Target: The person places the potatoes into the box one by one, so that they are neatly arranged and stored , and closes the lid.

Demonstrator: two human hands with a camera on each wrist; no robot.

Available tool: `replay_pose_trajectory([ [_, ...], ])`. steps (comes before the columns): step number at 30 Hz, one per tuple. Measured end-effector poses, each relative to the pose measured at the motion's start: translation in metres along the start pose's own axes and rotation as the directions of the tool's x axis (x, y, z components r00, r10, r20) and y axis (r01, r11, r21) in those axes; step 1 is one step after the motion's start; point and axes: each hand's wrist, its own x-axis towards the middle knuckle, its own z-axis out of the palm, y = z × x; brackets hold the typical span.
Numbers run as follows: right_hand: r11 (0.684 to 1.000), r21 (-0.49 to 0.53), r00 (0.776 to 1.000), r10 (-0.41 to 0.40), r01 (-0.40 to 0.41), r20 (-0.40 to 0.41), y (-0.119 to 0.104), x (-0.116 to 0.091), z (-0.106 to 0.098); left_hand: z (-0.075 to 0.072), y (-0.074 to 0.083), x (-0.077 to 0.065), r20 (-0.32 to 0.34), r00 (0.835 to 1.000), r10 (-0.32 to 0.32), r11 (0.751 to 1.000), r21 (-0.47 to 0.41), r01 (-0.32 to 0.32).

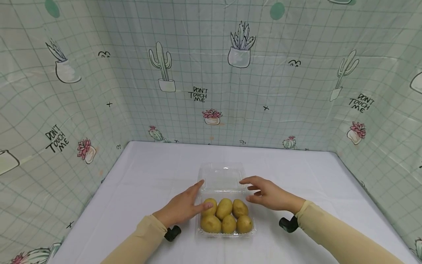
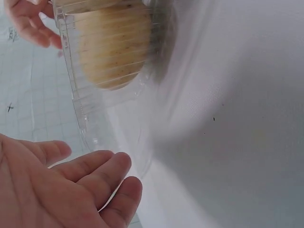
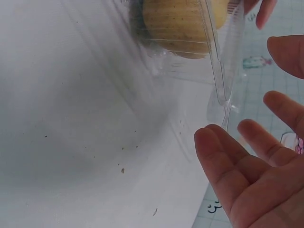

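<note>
A clear plastic clamshell box [image 1: 227, 235] sits on the table with its lid [image 1: 222, 178] folded back, away from the person. Several potatoes [image 1: 224, 209] lie inside in two rows. My left hand [image 1: 182, 205] is at the box's left side, fingers extended near the hinge and thumb over the left potatoes. On the other side my right hand [image 1: 268, 194] hovers by the lid's right edge, fingers loosely bent. In the wrist views, the left fingers [image 2: 104, 175] and right fingers [image 3: 228, 161] are close to the clear plastic; whether they touch it I cannot tell.
White cloth covers the table [image 1: 158, 161], with small dark specks near the box in the right wrist view. A grid-patterned curtain [image 1: 184, 73] with cactus drawings surrounds the back and sides. Black wrist devices [image 1: 288, 224] hang below both sleeves.
</note>
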Motion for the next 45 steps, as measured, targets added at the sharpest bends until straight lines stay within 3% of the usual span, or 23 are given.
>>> replay_pose_trajectory([
  [5, 1.0, 0.016, 0.999, -0.017, 0.018, -0.032, 0.002, 0.0, 0.001, -0.002, 0.001, -0.001, -0.026, 1.0, -0.011, 1.0, -0.029, 0.01],
  [19, 0.999, -0.001, 0.994, -0.043, 0.043, -0.098, -0.005, -0.005, -0.004, -0.007, 0.004, -0.002, -0.097, 0.995, 0.028, 0.996, -0.08, -0.036],
  [29, 0.999, -0.002, 0.993, -0.037, 0.037, -0.115, -0.007, -0.007, -0.011, -0.012, 0.008, -0.003, -0.109, 0.994, 0.014, 0.994, -0.11, -0.026],
  [45, 0.995, -0.028, 0.983, -0.102, 0.099, -0.152, -0.023, -0.011, -0.022, -0.027, 0.017, -0.008, -0.147, 0.988, 0.043, 0.99, -0.129, -0.062],
])
